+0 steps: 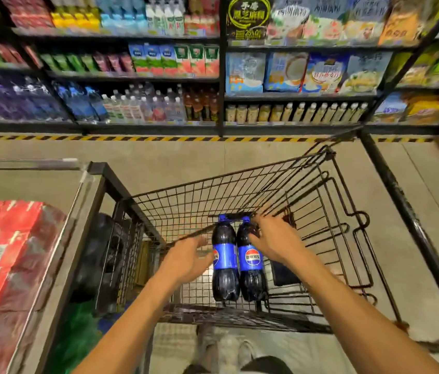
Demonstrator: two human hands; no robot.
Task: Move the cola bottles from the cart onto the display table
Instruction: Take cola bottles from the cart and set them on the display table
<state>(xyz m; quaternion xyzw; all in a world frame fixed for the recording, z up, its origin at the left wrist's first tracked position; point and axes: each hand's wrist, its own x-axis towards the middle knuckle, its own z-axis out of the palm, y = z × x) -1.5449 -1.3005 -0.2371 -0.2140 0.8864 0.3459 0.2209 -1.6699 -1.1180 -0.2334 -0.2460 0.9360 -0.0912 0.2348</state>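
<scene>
Cola bottles (pixel 250 282), 2 dark plastic ones with blue caps and blue labels, lie side by side and touching on the floor of the cart, caps pointing away from the person. A black strip (pixel 236 215) appears to link the 2 necks.

Step in hand: pickup. Both hands are inside the basket and neither bottle is lifted yet.

1. Left hand (pixel 186 261): fingers spread and nearly straight, tips at the side of the left-hand bottle near its label. Contact is either light or just short of touching; the view does not settle which. It holds nothing.
2. Right hand (pixel 275 238): laid over the shoulder of the right-hand bottle, thumb across the dark plastic, fingers extended toward the necks. The fingers are not wrapped round the bottle; this reads as resting, not gripping.

Next move, as a judgement: close both hands round the pair, or hook the neck strip, lift clear of the basket wall, then carry to the person's left.

Black wire shopping cart (pixel 213 190): it also holds a dark flat object (pixel 283 271) just beside the bottles. Grey metal-rimmed display table (pixel 59 238): it stands just beside the cart on the left and carries red shrink-wrapped packs (pixel 0 252). Black store shelving (pixel 221 76), stocked with drinks, stands well beyond.
</scene>
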